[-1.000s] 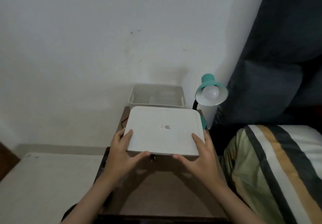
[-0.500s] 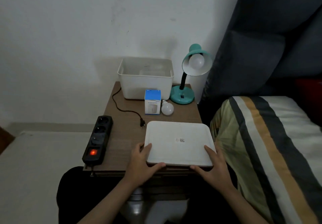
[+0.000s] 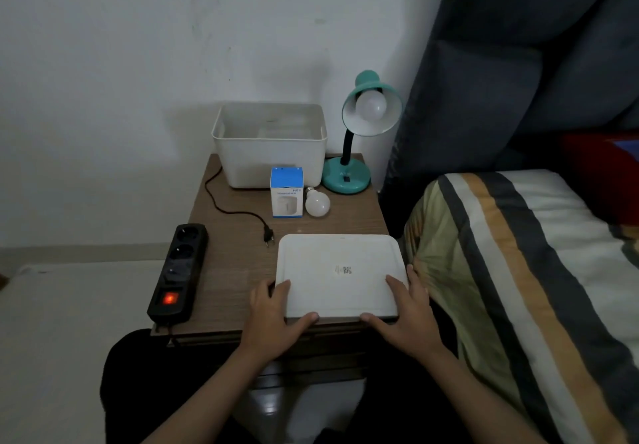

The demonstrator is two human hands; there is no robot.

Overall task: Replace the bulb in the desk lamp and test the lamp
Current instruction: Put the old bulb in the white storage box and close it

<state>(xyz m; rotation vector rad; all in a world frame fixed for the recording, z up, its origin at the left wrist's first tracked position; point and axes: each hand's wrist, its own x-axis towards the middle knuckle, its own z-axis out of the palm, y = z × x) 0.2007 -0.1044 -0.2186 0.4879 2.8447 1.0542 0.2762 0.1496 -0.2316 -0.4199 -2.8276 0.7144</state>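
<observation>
While both hands rest on it, the white bin lid [image 3: 340, 274] lies flat at the lower centre of the frame, on the near right corner of the desk [image 3: 235, 260].

Left hand [image 3: 273, 319]: fingers curled over the lid's near left corner, thumb along the front edge. Right hand [image 3: 406, 315]: same hold on the near right corner. Judged purpose: parking the lid clear of the working area.

Desk lamp [image 3: 359, 132]: teal, upper right of centre, base on the desk's far right corner, shade tilted toward the camera, unlit bulb [image 3: 371, 106] seated inside.

Spare bulb [image 3: 317, 203]: loose on the desk at centre, just beside a small blue-and-white carton [image 3: 287, 193]; likely the replacement, kept within reach.

Open white bin [image 3: 269, 148]: behind the carton, contents hazy.

Lamp plug [image 3: 268, 236]: unplugged, lying left of the lid, sensible for a bulb change.

Power strip [image 3: 178, 272]: left desk edge, red switch glowing.

Carton lettering too small to read; lid's printed mark illegible.
</observation>
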